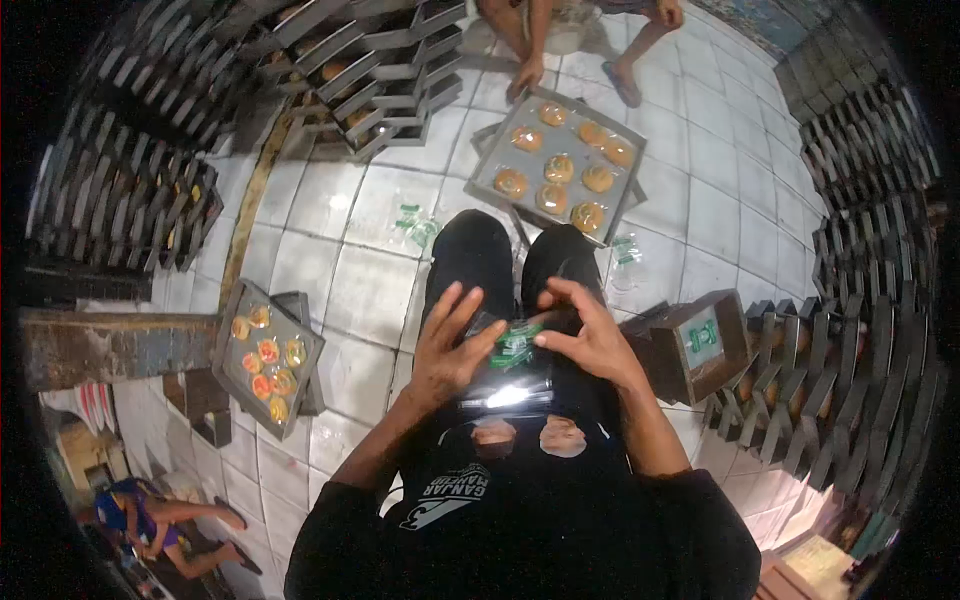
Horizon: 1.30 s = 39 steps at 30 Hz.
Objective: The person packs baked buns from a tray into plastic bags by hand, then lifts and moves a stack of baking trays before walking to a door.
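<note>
Over my lap, a clear plastic bag [515,345] with green print lies between my two hands. My left hand [450,345] has its thumb and fingertips on the bag's left edge. At the opposite edge, my right hand [592,335] grips the bag with its thumb, the fingers curled above. Below them, a shiny stretch of clear plastic [508,396] catches the light. Just beyond my knees, a square metal tray [483,180] carries several round buns [558,168].
Left stands a tray [232,340] of topped buns; right, a wooden box [655,355] holds green-printed bags [703,338]. Loose bags [415,228] lie on the tiles. Tray stacks [375,80] rise around. Another person's hand [526,76] touches the far tray; someone sits lower left [150,525].
</note>
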### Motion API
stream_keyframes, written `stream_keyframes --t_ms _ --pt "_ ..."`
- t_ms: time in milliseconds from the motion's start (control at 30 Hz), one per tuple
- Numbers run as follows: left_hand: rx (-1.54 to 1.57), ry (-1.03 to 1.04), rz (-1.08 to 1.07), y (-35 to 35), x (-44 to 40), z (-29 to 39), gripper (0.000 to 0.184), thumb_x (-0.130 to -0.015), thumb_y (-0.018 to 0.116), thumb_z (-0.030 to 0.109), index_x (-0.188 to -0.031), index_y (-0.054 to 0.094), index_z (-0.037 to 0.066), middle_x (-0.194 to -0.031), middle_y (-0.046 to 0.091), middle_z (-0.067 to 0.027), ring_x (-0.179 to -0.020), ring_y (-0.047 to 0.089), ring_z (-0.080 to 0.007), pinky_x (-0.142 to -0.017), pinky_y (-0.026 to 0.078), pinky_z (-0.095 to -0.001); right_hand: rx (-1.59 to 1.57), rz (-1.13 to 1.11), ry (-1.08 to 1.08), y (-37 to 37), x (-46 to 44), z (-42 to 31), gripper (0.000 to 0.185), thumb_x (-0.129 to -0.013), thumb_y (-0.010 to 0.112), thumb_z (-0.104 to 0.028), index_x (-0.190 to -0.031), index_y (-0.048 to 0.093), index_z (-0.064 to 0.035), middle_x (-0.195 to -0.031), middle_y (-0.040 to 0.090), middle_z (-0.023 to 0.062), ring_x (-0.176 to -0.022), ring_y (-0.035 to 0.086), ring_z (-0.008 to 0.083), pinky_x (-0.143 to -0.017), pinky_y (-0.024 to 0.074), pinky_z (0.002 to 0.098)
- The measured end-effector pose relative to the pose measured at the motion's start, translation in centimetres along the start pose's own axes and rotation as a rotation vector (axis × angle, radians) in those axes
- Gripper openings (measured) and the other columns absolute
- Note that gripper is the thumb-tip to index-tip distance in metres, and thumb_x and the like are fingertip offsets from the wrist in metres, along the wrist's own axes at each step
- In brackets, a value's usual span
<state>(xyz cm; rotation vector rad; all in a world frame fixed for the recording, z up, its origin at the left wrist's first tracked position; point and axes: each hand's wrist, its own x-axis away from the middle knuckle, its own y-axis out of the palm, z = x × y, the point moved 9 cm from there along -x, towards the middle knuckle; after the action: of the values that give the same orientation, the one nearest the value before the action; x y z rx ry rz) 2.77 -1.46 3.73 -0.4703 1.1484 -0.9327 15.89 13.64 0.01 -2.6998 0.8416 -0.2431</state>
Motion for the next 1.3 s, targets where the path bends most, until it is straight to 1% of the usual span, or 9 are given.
stream_keyframes --t_ms 33,133,167,333,700,1000,1033,1233,1300 --pt "0.005 0.021 0.007 -0.2 -0.3 1.1 0.036 -0.085 0.07 0.003 -0.121 0.068 -0.001 -0.145 0.052 -0.021 -0.133 0.051 -0.0388 -0.107 0.048 -0.0432 -0.237 -0.091 0.172 0.7 0.5 1.3 0.05 -0.088 0.077 -0.017 -0.129 0.056 0.0015 -0.114 0.066 0.0108 -0.106 0.063 0.0229 -0.094 0.051 0.0357" --pt "1.325 -0.887 -0.068 3.9 2.4 -2.7 0.044 -0.098 0.06 0.011 -0.136 0.048 -0.008 -0.132 0.058 -0.0246 -0.101 0.068 -0.0252 -0.085 0.058 -0.0377 -0.229 -0.082 0.14 -0.8 1.5 -0.6 0.038 -0.093 0.073 -0.01 -0.126 0.057 0.0004 -0.099 0.066 0.0034 -0.091 0.063 0.0126 -0.079 0.0531 0.0272" --pt "1.278 -0.849 -0.349 5.0 3.1 -2.7 0.027 -0.098 0.061 0.015 -0.116 0.059 -0.006 -0.108 0.068 -0.0181 -0.082 0.07 -0.021 -0.072 0.058 -0.0332 -0.225 -0.077 0.136 -0.7 1.5 -0.8 0.038 -0.093 0.073 -0.01 -0.126 0.057 0.0004 -0.099 0.066 0.0034 -0.091 0.063 0.0126 -0.079 0.0531 0.0272" --pt "1.078 -1.105 -0.096 4.5 4.9 -3.5 0.018 -0.094 0.071 0.012 -0.082 0.062 0.002 -0.072 0.065 -0.0031 -0.057 0.055 -0.0077 -0.051 0.044 -0.0237 -0.499 0.107 0.176 1.4 1.9 0.6 0.047 -0.089 0.076 -0.009 -0.129 0.053 -0.0007 -0.094 0.062 0.0017 -0.081 0.062 0.0102 -0.071 0.0543 0.0265" --pt "0.435 -0.859 -0.17 2.9 5.2 -2.3 0.028 -0.096 0.071 0.02 -0.08 0.062 -0.002 -0.062 0.057 0.0 -0.059 0.052 -0.0058 -0.05 0.043 -0.0285 0.219 0.385 -0.031 -2.7 2.9 0.2 0.021 -0.101 0.059 -0.019 -0.111 0.068 -0.0028 -0.077 0.072 0.0131 -0.067 0.071 0.0211 -0.062 0.0552 0.0337" --pt "0.64 -0.89 -0.097 2.1 5.9 -2.7 0.023 -0.098 0.07 0.022 -0.088 0.07 0.001 -0.07 0.061 -0.0011 -0.067 0.052 -0.0042 -0.056 0.042 -0.0247 -0.451 0.07 0.163 1.5 1.6 1.7 0.066 -0.087 0.079 -0.017 -0.14 0.046 0.0044 -0.111 0.069 0.0106 -0.097 0.066 0.0188 -0.084 0.0542 0.0325" --pt "0.635 -0.904 -0.092 2.1 5.5 -2.6 0.023 -0.098 0.07 0.022 -0.088 0.07 0.001 -0.07 0.061 -0.0011 -0.067 0.052 -0.0042 -0.056 0.042 -0.0247 -0.6 -0.04 0.284 3.0 1.8 3.2 0.044 -0.09 0.076 -0.018 -0.126 0.058 0.0023 -0.096 0.07 0.0071 -0.087 0.065 0.0146 -0.075 0.0535 0.0312" --pt "0.645 -1.065 -0.232 2.9 7.1 -3.5 0.021 -0.096 0.07 0.021 -0.087 0.07 0.001 -0.072 0.064 -0.0019 -0.063 0.058 -0.0092 -0.054 0.045 -0.0298 0.242 0.295 0.087 -3.6 1.0 2.3 0.019 -0.099 0.063 -0.017 -0.102 0.069 0.0007 -0.075 0.069 0.007 -0.067 0.065 0.0094 -0.06 0.0515 0.0308" --pt "0.058 -0.512 -0.433 1.6 4.9 -1.8 0.018 -0.095 0.07 0.019 -0.097 0.07 0.002 -0.081 0.07 -0.006 -0.071 0.068 -0.0144 -0.061 0.052 -0.0321 -0.018 0.288 0.195 -4.5 0.7 1.9 0.018 -0.099 0.062 -0.015 -0.104 0.069 0.0012 -0.078 0.071 0.0077 -0.067 0.067 0.0118 -0.06 0.0532 0.0298"
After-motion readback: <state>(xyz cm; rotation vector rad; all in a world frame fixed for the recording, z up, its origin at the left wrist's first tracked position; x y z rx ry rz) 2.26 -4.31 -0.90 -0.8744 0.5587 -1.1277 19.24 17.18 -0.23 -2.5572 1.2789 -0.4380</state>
